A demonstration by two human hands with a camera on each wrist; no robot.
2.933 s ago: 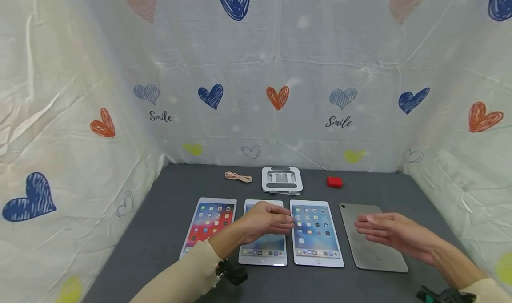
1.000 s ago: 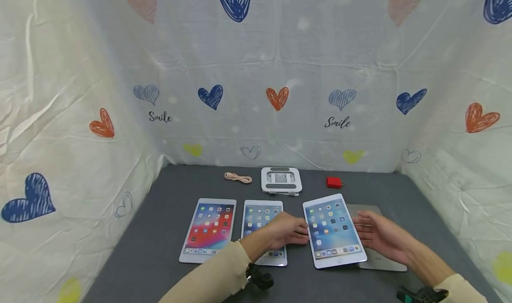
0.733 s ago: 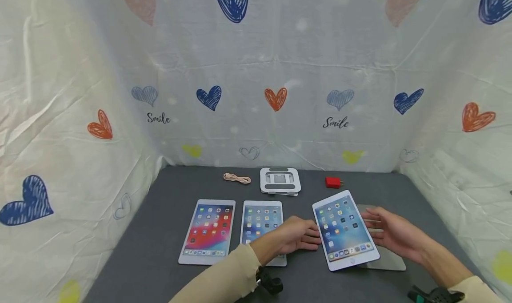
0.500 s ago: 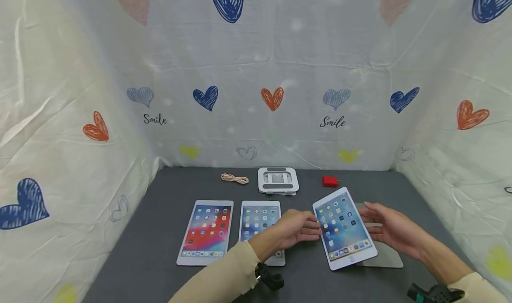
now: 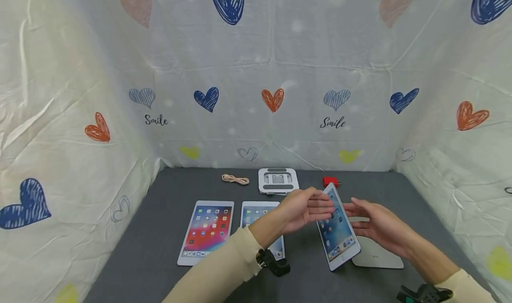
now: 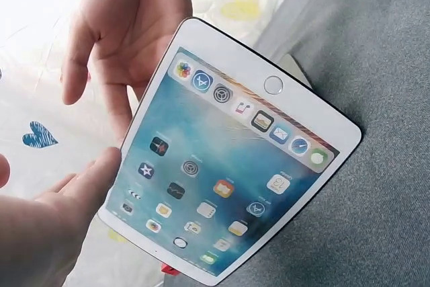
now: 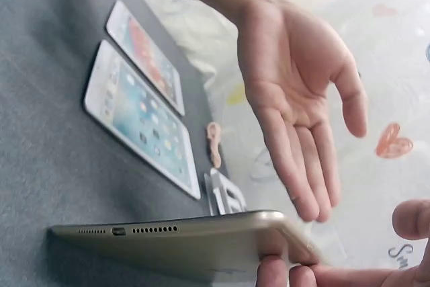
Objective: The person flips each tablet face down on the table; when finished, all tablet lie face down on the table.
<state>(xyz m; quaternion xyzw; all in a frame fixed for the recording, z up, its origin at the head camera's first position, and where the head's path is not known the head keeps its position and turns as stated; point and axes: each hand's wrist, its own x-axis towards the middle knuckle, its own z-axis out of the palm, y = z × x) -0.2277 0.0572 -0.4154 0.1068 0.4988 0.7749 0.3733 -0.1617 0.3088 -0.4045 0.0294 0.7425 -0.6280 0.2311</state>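
A white-framed tablet [image 5: 340, 234] with a blue home screen is tipped up on edge, its screen turned toward the left and its lower edge close to the grey tabletop. My left hand [image 5: 306, 209], palm toward the screen and fingers straight, overlaps the tablet's upper left in the head view. Behind it, my right hand [image 5: 380, 225] has straight fingertips [image 7: 272, 272] against the gold-coloured back, with the thumb held apart. Under and right of it a grey tablet [image 5: 378, 255] lies face down. In the left wrist view, the left fingers come up to the upright tablet's [image 6: 208, 173] side edge.
Two more tablets lie face up on the left, one with a red-and-blue screen [image 5: 208, 232], the other [image 5: 256, 209] partly under my left forearm. Along the back sit a coiled beige cable [image 5: 235, 179], a folded white stand [image 5: 264, 174] and a red charger plug [image 5: 329, 181].
The blue-screen tablet, flat in its row at first, has shifted right over the grey one and is now tipped up steeply. My left hand has risen in front of its screen.
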